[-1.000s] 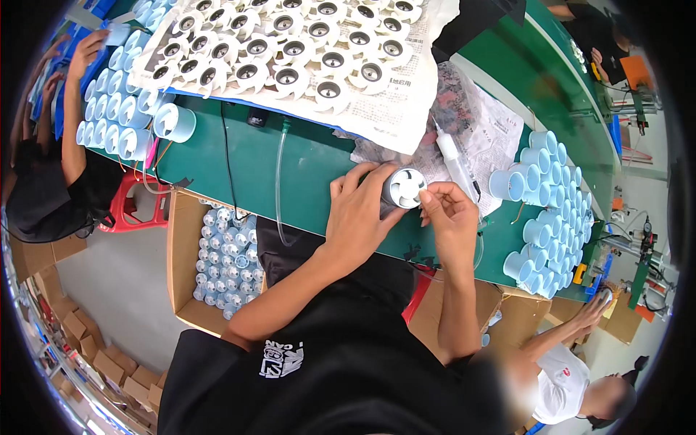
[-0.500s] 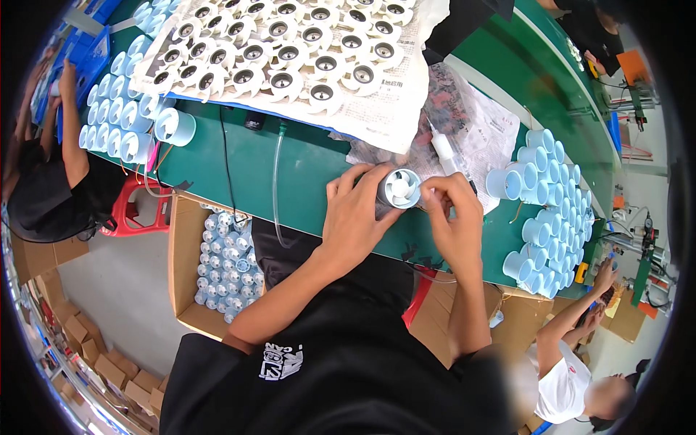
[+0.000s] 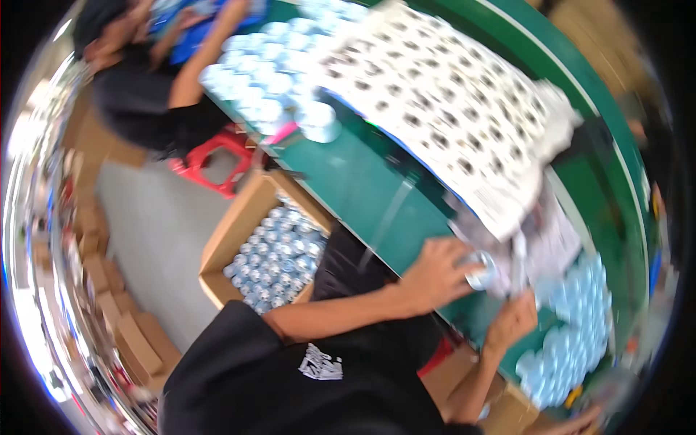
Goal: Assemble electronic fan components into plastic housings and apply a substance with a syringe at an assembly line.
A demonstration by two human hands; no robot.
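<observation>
My left hand (image 3: 437, 277) is closed around a small light-blue round housing (image 3: 480, 271), with a white fan wheel inside its mouth, held over the table's near edge. To the right, apart from the housing, my right hand (image 3: 513, 317) is closed with its fingers bunched. Blur hides what is between those fingers, if anything. Just beyond its fingertips a white syringe-like tube (image 3: 518, 257) lies on crumpled printed paper (image 3: 554, 243).
Many white fan wheels stand on a paper-covered board (image 3: 487, 203) on the green table (image 3: 348, 170). Light-blue housings (image 3: 569, 330) crowd the right; more (image 3: 264, 69) stand far left. A carton (image 3: 235, 235) of finished-looking units stands left of me. A co-worker (image 3: 138, 94) sits beyond a red stool (image 3: 214, 163).
The view has swung and is blurred. My right hand has come away from the housing and is now nearer the syringe-like tube. My left hand still holds the housing.
</observation>
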